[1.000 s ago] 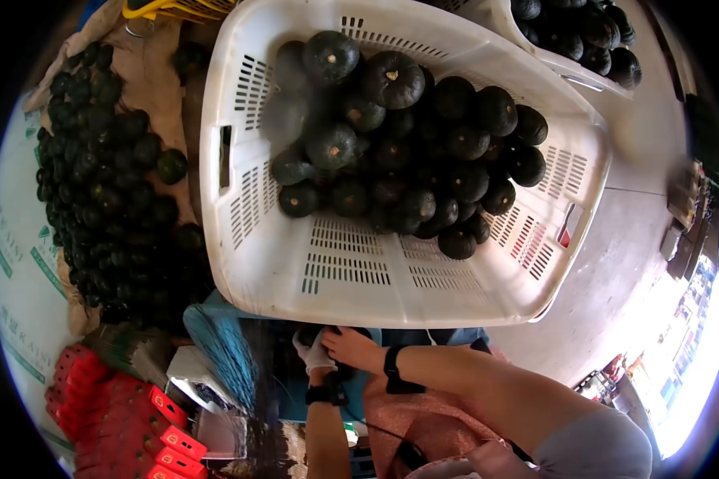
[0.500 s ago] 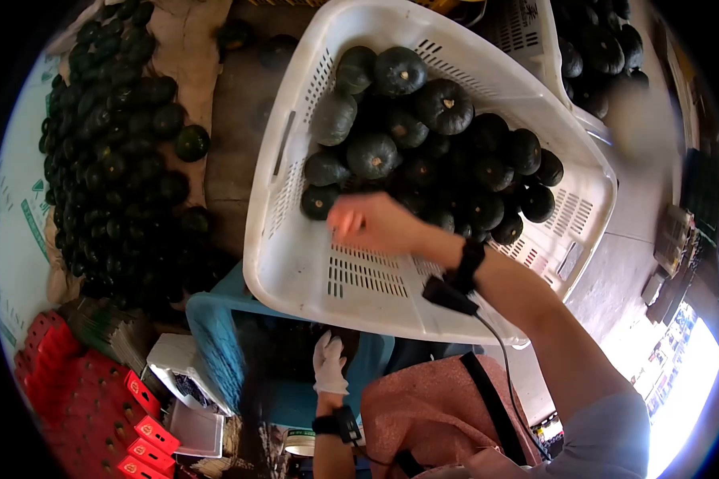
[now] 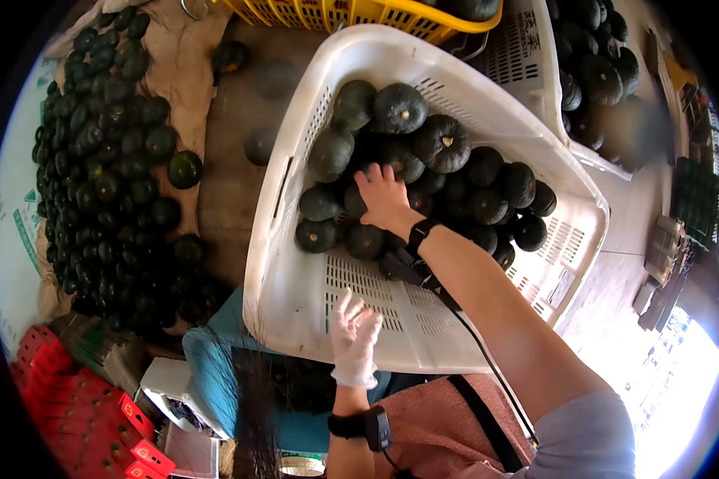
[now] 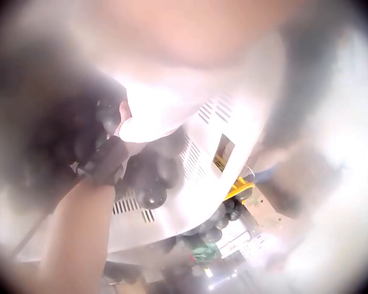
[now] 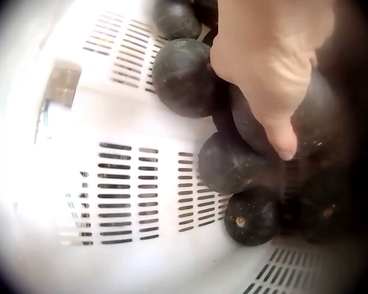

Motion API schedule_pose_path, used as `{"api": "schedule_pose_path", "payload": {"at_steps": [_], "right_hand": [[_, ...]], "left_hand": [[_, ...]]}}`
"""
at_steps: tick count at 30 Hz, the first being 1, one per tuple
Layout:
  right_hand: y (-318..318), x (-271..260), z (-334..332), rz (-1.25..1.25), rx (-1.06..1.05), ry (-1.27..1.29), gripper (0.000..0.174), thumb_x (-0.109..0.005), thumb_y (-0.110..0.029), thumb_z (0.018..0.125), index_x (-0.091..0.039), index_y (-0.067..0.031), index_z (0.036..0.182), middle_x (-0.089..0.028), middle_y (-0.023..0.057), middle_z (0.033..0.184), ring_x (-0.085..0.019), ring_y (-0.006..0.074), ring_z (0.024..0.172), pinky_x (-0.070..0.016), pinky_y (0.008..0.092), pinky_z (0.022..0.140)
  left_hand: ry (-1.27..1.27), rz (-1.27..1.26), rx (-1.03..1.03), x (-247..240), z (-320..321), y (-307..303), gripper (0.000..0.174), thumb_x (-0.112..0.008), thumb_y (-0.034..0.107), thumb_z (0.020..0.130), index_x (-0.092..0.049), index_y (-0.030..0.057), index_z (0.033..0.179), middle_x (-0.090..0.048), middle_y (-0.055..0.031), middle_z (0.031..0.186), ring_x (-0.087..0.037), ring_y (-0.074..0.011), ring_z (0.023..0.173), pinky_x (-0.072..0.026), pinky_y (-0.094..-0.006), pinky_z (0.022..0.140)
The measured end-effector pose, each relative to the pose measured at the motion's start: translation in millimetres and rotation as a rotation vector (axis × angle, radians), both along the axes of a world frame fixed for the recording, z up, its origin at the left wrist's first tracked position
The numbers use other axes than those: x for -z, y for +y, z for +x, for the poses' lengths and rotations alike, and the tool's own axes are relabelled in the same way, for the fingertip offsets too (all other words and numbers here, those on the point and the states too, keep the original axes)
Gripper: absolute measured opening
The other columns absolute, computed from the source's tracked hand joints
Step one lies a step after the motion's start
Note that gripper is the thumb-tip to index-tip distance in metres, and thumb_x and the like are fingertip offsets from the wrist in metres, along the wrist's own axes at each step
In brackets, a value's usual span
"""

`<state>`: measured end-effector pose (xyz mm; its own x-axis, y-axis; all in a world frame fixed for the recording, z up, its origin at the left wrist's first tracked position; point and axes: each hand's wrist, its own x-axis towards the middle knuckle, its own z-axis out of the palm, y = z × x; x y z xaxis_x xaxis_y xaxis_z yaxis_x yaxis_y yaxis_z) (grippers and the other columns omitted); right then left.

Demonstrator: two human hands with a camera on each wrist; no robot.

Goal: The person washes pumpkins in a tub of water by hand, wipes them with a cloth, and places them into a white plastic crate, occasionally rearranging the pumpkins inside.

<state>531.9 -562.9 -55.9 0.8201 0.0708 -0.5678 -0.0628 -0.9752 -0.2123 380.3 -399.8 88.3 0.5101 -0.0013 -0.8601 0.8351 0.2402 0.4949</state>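
A large white slotted basket (image 3: 295, 307) holds many dark green squashes (image 3: 442, 144). My bare right hand (image 3: 385, 196) lies over one squash in the left half of the pile, fingers spread on it. In the right wrist view the thumb of that hand (image 5: 267, 67) presses along the side of a dark squash (image 5: 248, 122). My gloved left hand (image 3: 355, 339) is raised at the basket's near edge, fingers apart and slightly bent, holding nothing. The left wrist view is washed out; it shows the right forearm (image 4: 80, 226) reaching into the basket.
A blue crate (image 3: 216, 375) stands below the white basket. Many squashes (image 3: 104, 184) are heaped on brown cloth at the left. Red boxes (image 3: 80, 415) lie lower left, a yellow crate (image 3: 359, 14) is at the top, and another white crate (image 3: 527, 60) stands upper right.
The right hand went from beside the left one up into the basket and onto a squash. The left hand rose out of the blue crate to the white basket's near edge.
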Motion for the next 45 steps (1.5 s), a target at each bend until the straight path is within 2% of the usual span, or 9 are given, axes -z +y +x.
{"api": "schedule_pose_path", "payload": {"at_steps": [12, 15, 21, 26, 30, 37, 40, 42, 45], "right_hand": [[-34, -37, -43, 0.69, 0.714, 0.435, 0.08, -0.088, -0.04, 0.062, -0.052, 0.003, 0.119, -0.063, 0.0208, 0.107, -0.064, 0.0298, 0.098, -0.0543, 0.0393, 0.081], [-32, -77, -69, 1.226, 0.35, 0.568, 0.056, -0.082, -0.032, 0.074, -0.058, 0.0037, 0.11, -0.066, 0.0143, 0.1, -0.067, 0.019, 0.085, -0.0533, 0.0276, 0.055], [-131, -26, 2, 0.606, 1.684, -0.114, 0.084, -0.082, -0.035, 0.074, -0.028, -0.0071, 0.132, -0.049, 0.0141, 0.115, -0.057, 0.027, 0.094, -0.056, 0.0484, 0.071], [-132, -33, 4, 1.079, 1.629, -0.013, 0.084, -0.081, -0.021, 0.076, -0.026, -0.012, 0.138, -0.051, 0.0117, 0.128, -0.058, 0.0318, 0.106, -0.0554, 0.0546, 0.073], [-96, -98, -62, 1.195, 1.202, 0.399, 0.073, -0.081, -0.014, 0.074, -0.04, -0.0139, 0.135, -0.057, 0.0078, 0.12, -0.055, 0.0254, 0.111, -0.0486, 0.0381, 0.091], [74, -191, -173, 0.843, -0.641, -0.095, 0.075, -0.075, -0.033, 0.063, -0.049, -0.0221, 0.132, -0.049, 0.0101, 0.132, -0.052, 0.0276, 0.115, -0.047, 0.0369, 0.081], [135, -152, -232, 0.851, -0.664, -0.156, 0.061, -0.071, -0.029, 0.07, -0.051, -0.0182, 0.127, -0.05, 0.0089, 0.132, -0.051, 0.0284, 0.116, -0.0469, 0.0362, 0.082], [132, -158, -202, 1.109, -0.605, 0.01, 0.051, -0.07, -0.024, 0.071, -0.056, -0.0145, 0.119, -0.054, 0.0085, 0.128, -0.049, 0.0288, 0.119, -0.0476, 0.04, 0.087], [84, -163, -107, 0.947, 0.259, -0.19, 0.037, -0.075, -0.031, 0.081, -0.061, -0.0061, 0.104, -0.059, 0.0121, 0.109, -0.06, 0.029, 0.104, -0.0501, 0.043, 0.086]], "left_hand": [[0.268, 0.102, -0.295, 17, 42, -12, 0.067, -0.069, -0.001, 0.081, -0.04, 0.0142, 0.14, -0.057, -0.0034, 0.107, -0.057, -0.0156, 0.096, -0.0502, -0.0385, 0.084], [-0.135, -0.328, -0.256, 16, 27, -3, 0.069, -0.065, -0.008, 0.078, -0.04, 0.0095, 0.14, -0.057, -0.0077, 0.114, -0.057, -0.0209, 0.104, -0.0477, -0.0393, 0.093], [-0.246, -0.157, -0.029, -35, -93, 100, 0.069, -0.074, 0.019, 0.078, -0.038, 0.011, 0.137, -0.057, -0.0118, 0.118, -0.059, -0.0257, 0.104, -0.0498, -0.037, 0.089], [0.108, -0.228, -0.961, -3, -168, 175, 0.073, -0.075, 0.047, 0.075, -0.042, 0.0173, 0.134, -0.059, -0.0054, 0.112, -0.062, -0.0257, 0.09, -0.0532, -0.0392, 0.071], [-0.258, 0.858, 0.035, 95, -184, 196, 0.07, -0.077, 0.042, 0.076, -0.044, 0.0264, 0.135, -0.058, -0.0024, 0.116, -0.058, -0.0273, 0.091, -0.0485, -0.0388, 0.066], [0.111, -0.22, -0.019, 49, -176, 196, 0.057, -0.04, 0.045, 0.1, -0.027, 0.0225, 0.149, -0.041, -0.0101, 0.145, -0.043, -0.0309, 0.13, -0.0458, -0.051, 0.099], [0.254, -0.534, -0.633, 15, -199, 152, 0.065, -0.049, 0.052, 0.094, -0.036, 0.0159, 0.146, -0.04, -0.0095, 0.146, -0.043, -0.0266, 0.13, -0.0413, -0.0402, 0.104], [0.057, -0.057, -0.198, 22, -222, 154, 0.06, -0.052, 0.054, 0.091, -0.045, 0.0163, 0.136, -0.046, -0.0089, 0.14, -0.045, -0.0295, 0.127, -0.0419, -0.0431, 0.102], [0.281, -0.139, -0.653, 81, -246, 159, 0.048, -0.06, 0.046, 0.088, -0.054, 0.0165, 0.125, -0.057, -0.009, 0.122, -0.052, -0.0314, 0.114, -0.0493, -0.0506, 0.089]]}}
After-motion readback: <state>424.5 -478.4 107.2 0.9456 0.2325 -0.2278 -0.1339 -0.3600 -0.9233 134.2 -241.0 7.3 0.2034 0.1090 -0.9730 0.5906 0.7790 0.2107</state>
